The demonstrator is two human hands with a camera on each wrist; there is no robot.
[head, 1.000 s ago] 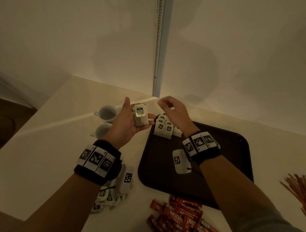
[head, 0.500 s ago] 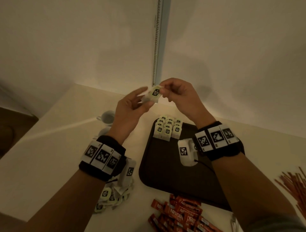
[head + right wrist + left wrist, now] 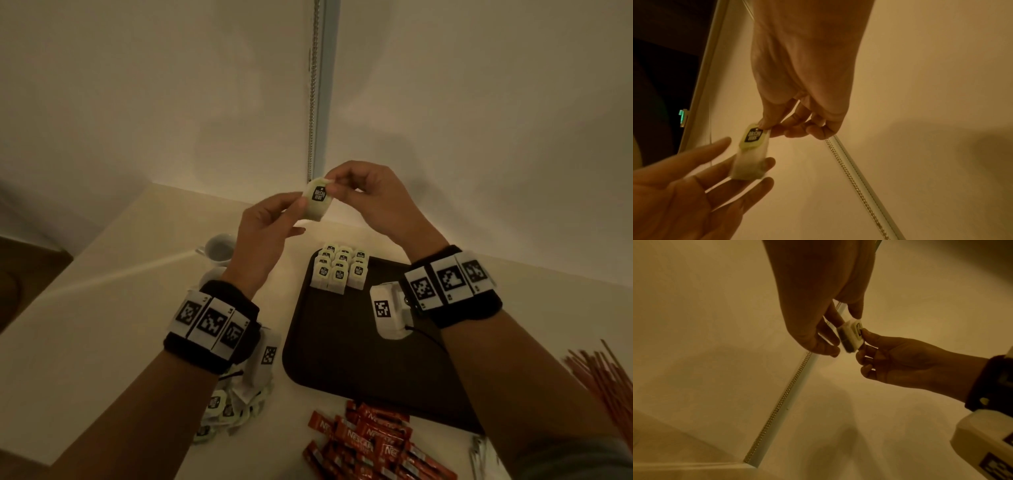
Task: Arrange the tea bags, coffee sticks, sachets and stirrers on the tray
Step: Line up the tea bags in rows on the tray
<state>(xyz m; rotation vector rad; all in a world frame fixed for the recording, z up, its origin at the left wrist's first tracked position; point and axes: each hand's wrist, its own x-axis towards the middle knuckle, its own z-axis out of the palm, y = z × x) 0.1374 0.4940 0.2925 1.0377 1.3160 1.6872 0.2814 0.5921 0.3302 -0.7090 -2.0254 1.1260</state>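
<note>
Both hands hold one tea bag point(image 3: 317, 202) up in the air above the far edge of the dark tray point(image 3: 346, 356). My left hand point(image 3: 298, 206) pinches the bag's lower left side. My right hand point(image 3: 334, 186) pinches its top by the green-edged tag point(image 3: 753, 135). The right wrist view shows the pale bag point(image 3: 749, 162) lying against my left fingers point(image 3: 719, 164). Several tea bags point(image 3: 340, 270) stand in neat rows in the tray's far left corner. The rest of the tray is bare.
A loose pile of tea bags point(image 3: 222, 411) lies on the counter under my left forearm. Red coffee sticks point(image 3: 373, 445) are heaped at the near edge, thin stirrers point(image 3: 606, 380) at the right. Two white cups point(image 3: 219, 248) stand left of the tray. A wall is close behind.
A second ago the bag lay in my left hand while my right hand was over the tray. My right hand took the tag, and both hands rose with the bag.
</note>
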